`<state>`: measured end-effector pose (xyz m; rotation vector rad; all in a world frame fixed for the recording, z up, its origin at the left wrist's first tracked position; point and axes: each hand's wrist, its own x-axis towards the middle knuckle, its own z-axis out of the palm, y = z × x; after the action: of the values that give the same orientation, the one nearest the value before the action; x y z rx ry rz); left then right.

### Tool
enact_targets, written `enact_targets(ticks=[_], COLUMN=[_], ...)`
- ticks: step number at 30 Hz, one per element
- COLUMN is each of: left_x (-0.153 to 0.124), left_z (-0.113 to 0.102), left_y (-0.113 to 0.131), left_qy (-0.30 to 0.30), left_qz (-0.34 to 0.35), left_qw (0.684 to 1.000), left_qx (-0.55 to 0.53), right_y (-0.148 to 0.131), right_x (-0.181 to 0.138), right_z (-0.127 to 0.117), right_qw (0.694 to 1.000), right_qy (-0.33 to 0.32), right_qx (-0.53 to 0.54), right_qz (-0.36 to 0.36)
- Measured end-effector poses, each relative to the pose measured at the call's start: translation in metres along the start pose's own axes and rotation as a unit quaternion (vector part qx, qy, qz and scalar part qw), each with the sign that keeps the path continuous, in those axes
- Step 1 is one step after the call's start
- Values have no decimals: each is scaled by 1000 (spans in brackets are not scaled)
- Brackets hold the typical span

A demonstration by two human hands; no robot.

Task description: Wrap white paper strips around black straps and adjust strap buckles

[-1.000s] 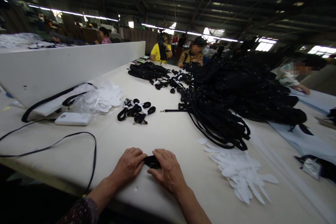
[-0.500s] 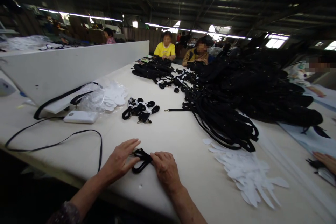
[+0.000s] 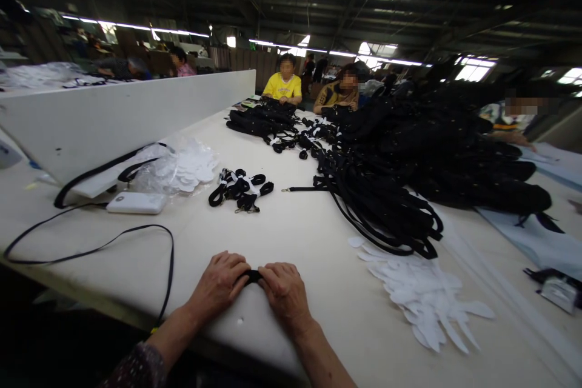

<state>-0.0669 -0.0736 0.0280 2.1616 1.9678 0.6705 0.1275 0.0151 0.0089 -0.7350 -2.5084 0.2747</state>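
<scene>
Pressing together again, the left hand (image 3: pixel 221 284) and right hand (image 3: pixel 285 294) now pinch a folded black strap (image 3: pixel 253 276) at the near table (image 3: pixel 295 236) edge; half a second ago it lay looped open, so another fold seems finished. A clear plastic bag (image 3: pixel 175 168) probably holds white cutouts.

Place: garment or accessories factory hall.
Signs: long white worktable (image 3: pixel 291 224), heaped black fabric straps (image 3: pixel 386 206), seated workers (image 3: pixel 286 85) at its far end.
</scene>
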Motion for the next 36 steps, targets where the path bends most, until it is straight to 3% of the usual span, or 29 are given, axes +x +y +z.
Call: enact_targets(ticks=[8,15,20,25,28,31,36], left_x=[5,9,20,20,15,13,24], left_z=[15,12,7,15,25,33,38], left_y=[12,20,22,19,18,20,36], left_qy=[-15,-39,-97,-94,-67,-44,-63], left_qz=[-2,-4,-24,-5,19,21,12], left_qw=[999,999,995,995,997,998,998], left_qx=[30,27,0,21,36,47,15], right_y=[0,2,9,8,9,14,40], right_x=[-1,-10,-15,-17,-25,-41,-89], right_z=[-7,-13,-12,-16,-27,-46,-92], right_qw=[1000,999,999,998,999,997,987], right_qy=[-19,3,-28,-43,-23,36,97], right_qx=[22,14,7,-7,15,52,33], right_qz=[-13,50,37,39,32,46,120])
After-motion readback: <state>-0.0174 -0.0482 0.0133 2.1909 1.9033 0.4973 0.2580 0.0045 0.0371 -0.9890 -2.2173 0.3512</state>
